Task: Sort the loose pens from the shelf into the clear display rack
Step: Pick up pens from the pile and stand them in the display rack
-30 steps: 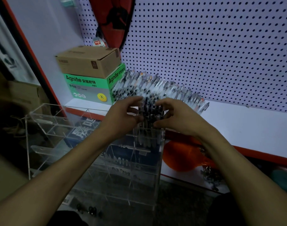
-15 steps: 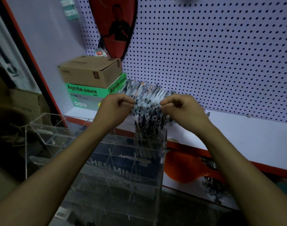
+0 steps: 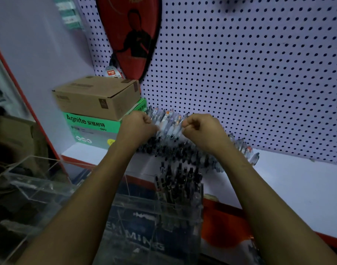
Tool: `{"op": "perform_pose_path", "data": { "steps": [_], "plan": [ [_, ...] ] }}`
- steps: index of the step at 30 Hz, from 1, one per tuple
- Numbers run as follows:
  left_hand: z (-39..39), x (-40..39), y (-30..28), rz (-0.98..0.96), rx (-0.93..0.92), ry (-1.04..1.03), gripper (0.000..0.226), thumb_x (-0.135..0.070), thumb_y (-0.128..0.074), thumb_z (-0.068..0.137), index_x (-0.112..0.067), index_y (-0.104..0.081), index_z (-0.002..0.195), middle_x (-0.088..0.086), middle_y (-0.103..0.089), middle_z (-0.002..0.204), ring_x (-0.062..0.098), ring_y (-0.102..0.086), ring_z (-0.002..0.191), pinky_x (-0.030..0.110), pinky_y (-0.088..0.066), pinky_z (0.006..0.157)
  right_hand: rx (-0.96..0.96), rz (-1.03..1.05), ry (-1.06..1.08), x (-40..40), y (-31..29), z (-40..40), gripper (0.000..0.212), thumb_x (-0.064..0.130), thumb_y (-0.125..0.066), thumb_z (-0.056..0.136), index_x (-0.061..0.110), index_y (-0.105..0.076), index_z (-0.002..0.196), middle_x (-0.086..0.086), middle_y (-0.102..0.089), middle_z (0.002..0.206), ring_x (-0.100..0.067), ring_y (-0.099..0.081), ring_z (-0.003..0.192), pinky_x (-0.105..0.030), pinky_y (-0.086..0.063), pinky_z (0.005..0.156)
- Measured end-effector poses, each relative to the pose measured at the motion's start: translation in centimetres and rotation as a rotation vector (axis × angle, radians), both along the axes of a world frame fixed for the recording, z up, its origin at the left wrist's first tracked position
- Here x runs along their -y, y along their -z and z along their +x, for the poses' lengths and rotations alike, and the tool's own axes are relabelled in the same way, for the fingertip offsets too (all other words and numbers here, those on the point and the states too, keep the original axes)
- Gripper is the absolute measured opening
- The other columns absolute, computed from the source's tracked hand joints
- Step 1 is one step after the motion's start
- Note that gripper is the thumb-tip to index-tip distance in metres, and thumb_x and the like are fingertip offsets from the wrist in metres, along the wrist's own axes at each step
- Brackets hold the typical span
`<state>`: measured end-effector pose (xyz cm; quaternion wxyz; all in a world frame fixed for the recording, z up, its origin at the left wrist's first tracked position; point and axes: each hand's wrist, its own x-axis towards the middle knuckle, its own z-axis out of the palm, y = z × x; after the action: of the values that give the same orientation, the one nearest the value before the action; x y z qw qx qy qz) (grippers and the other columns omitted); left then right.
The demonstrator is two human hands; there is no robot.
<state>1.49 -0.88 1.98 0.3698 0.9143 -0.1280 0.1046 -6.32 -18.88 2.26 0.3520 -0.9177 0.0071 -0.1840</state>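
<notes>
A long row of loose pens (image 3: 184,150) with clear barrels and dark grips lies on the white shelf (image 3: 290,184) against the pegboard. My left hand (image 3: 137,129) and my right hand (image 3: 202,131) are both on the row's left part, fingers curled, each gripping pens from either side of a small bunch (image 3: 167,124). Below them stands the clear display rack (image 3: 137,217). Its right-hand compartment holds several upright dark pens (image 3: 179,180); its other compartments look empty.
A brown cardboard box (image 3: 96,96) sits on a green Agnite box (image 3: 93,127) at the shelf's left end. A red racket cover (image 3: 133,35) hangs on the pegboard (image 3: 250,73). The shelf has a red front edge (image 3: 221,207). An orange object (image 3: 225,230) lies below.
Both hands rose from the pens standing in the rack to the row on the shelf and curled around pens there. The view tilted upward.
</notes>
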Motion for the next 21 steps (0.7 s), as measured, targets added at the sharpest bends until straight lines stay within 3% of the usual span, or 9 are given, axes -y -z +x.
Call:
{"op": "perform_pose_path", "data": {
  "steps": [3, 8, 11, 14, 18, 21],
  "plan": [
    [0.8, 0.4, 0.2, 0.045, -0.051, 0.011, 0.038, -0.029, -0.080, 0.079, 0.008, -0.070, 0.073, 0.021, -0.066, 0.069, 0.022, -0.055, 0.057, 0.026, -0.047, 0.056, -0.034, -0.120, -0.029, 0.1, 0.8, 1.4, 0.026, 0.023, -0.072, 0.086, 0.012, -0.067, 0.110, 0.002, -0.061, 0.099, -0.012, -0.053, 0.087, -0.023, -0.044, 0.079],
    [1.8, 0.4, -0.3, 0.152, -0.047, -0.017, 0.031, -0.017, -0.072, 0.081, 0.009, -0.064, 0.066, 0.019, -0.057, 0.061, 0.024, -0.051, 0.053, 0.030, -0.051, 0.053, -0.026, -0.237, -0.029, -0.4, 1.6, 3.0, 0.044, 0.031, -0.082, 0.076, 0.010, -0.067, 0.112, -0.007, -0.062, 0.110, -0.023, -0.056, 0.100, -0.033, -0.047, 0.086],
    [1.6, 0.6, -0.5, 0.210, -0.033, 0.035, 0.021, -0.020, -0.074, 0.080, -0.002, -0.070, 0.090, 0.012, -0.064, 0.086, 0.026, -0.059, 0.076, 0.031, -0.051, 0.064, -0.028, -0.271, -0.013, -0.5, 2.1, 3.7, 0.052, 0.033, -0.081, 0.077, 0.013, -0.064, 0.121, -0.008, -0.060, 0.121, -0.023, -0.056, 0.108, -0.034, -0.046, 0.094],
    [1.4, 0.7, -0.6, 0.228, -0.050, 0.124, 0.037, -0.022, -0.075, 0.081, -0.017, -0.065, 0.116, 0.004, -0.058, 0.102, 0.020, -0.053, 0.086, 0.026, -0.043, 0.074, 0.022, -0.288, 0.008, -0.4, 2.7, 4.2, 0.049, 0.036, -0.080, 0.078, 0.014, -0.066, 0.120, -0.010, -0.061, 0.118, -0.026, -0.057, 0.104, -0.038, -0.049, 0.094],
    [1.5, 0.4, -0.7, 0.217, -0.045, 0.167, 0.029, -0.016, -0.074, 0.084, -0.020, -0.070, 0.112, 0.002, -0.060, 0.095, 0.013, -0.054, 0.076, 0.020, -0.041, 0.068, 0.099, -0.269, 0.009, -0.5, 3.0, 4.2, 0.039, 0.033, -0.075, 0.082, 0.013, -0.067, 0.115, -0.010, -0.065, 0.106, -0.025, -0.059, 0.094, -0.041, -0.052, 0.088],
    [1.8, -0.1, -0.6, 0.222, -0.030, 0.157, 0.032, -0.014, -0.074, 0.084, -0.020, -0.068, 0.115, 0.001, -0.059, 0.091, 0.013, -0.054, 0.074, 0.020, -0.040, 0.065, 0.201, -0.134, 0.022, -0.4, 2.2, 3.7, 0.030, 0.027, -0.065, 0.090, 0.011, -0.067, 0.116, -0.009, -0.069, 0.094, -0.023, -0.062, 0.084, -0.038, -0.054, 0.081]
  ]
}}
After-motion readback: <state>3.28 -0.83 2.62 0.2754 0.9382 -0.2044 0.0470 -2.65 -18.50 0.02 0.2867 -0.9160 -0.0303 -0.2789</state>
